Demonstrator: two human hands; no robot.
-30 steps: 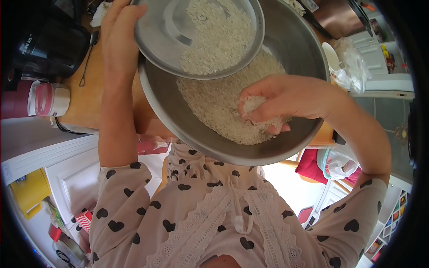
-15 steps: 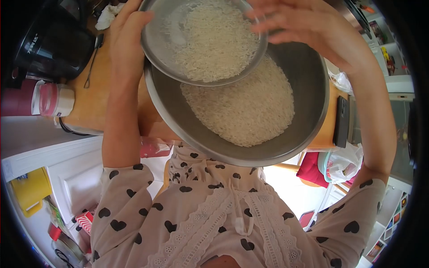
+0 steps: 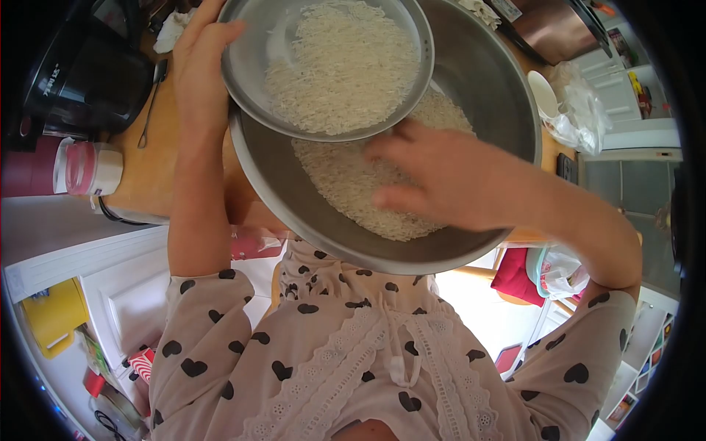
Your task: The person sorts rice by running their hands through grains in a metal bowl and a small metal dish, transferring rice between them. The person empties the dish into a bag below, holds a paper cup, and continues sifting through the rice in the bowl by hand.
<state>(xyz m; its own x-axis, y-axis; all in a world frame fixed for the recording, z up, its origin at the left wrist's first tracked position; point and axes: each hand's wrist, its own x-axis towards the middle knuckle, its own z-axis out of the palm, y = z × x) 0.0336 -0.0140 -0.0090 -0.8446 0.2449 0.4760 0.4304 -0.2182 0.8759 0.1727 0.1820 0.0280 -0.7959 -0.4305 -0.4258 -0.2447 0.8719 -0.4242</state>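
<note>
My left hand [image 3: 201, 77] grips the left rim of a shallow round metal dish [image 3: 250, 66], thumb over the edge. Uncooked white rice [image 3: 346, 73] covers much of the dish. The dish is held above the far left part of a large metal bowl [image 3: 504, 103], which has more rice [image 3: 342, 195] in its bottom. Inside the bowl, just over that rice, is my right hand [image 3: 441, 173]. Its thumb and fingers are apart and slightly blurred, and no object shows in them. The fingertips are near the dish's lower rim; whether they touch the rice I cannot tell.
On the wooden table [image 3: 132, 176] at left stand a black kettle [image 3: 88, 81], a thin metal utensil [image 3: 151, 106] and a pink-and-white jar [image 3: 88, 165]. To the right are a white bowl [image 3: 543, 94], plastic bags [image 3: 581, 103], a dark phone [image 3: 567, 167] and a large shiny pot [image 3: 559, 29].
My right hand has moved from beside the dish's right rim down and left into the large bowl, over the rice. The dish has shifted slightly left in my left hand.
</note>
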